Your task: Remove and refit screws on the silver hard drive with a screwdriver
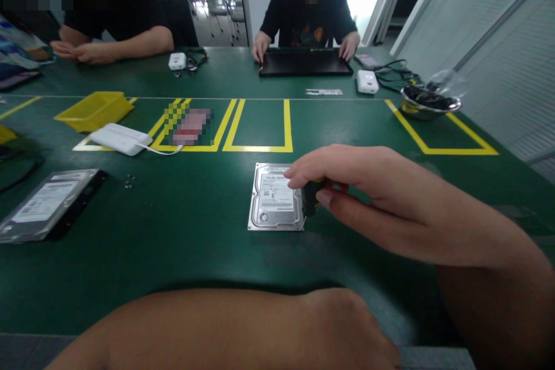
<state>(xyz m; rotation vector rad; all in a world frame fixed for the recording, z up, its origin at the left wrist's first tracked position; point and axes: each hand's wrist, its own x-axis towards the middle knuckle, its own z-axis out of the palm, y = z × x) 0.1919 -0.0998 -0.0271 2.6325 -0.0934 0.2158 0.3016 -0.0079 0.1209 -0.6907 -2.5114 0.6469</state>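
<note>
A silver hard drive (274,199) with a white label lies flat on the green table in the middle. My right hand (368,196) comes in from the right, its thumb and fingers closed around a dark screwdriver (310,196) with a hint of yellow on top. The screwdriver stands at the drive's right edge; its tip cannot be made out. Across the front of the table rests my left forearm, with my left hand (347,321) bent down at the near edge and its fingers hidden.
Another hard drive (50,202) in a dark bracket lies left, near several small screws (129,181). Behind are a yellow bin (95,111), a white power bank (121,139) cabled to a phone (191,126), and a metal bowl (429,105). One co-worker holds a black panel (306,63).
</note>
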